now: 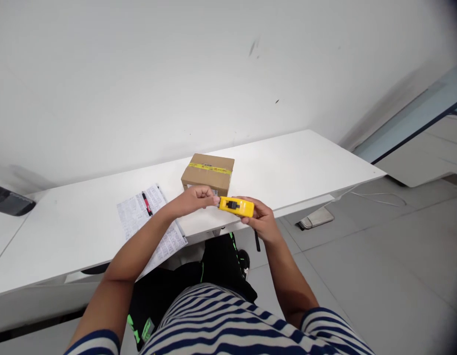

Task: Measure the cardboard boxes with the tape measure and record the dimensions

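A yellow tape measure [236,206] with a black slide on its face is held above the desk's front edge. My right hand [263,220] is wrapped round its case from the right, and a black strap [257,241] hangs below. My left hand [197,200] pinches the end of the tape at the left of the case, with only a very short stretch showing. Just behind the hands sits a closed cardboard box [208,173] with yellow printed tape across its top. My left hand covers part of the box's front side.
Papers with handwriting [130,217] lie at the left, overhanging the front edge of the white desk [287,167]. A red and black pen [147,203] rests on them. A dark object [12,199] stands at the far left. The wall is behind the desk.
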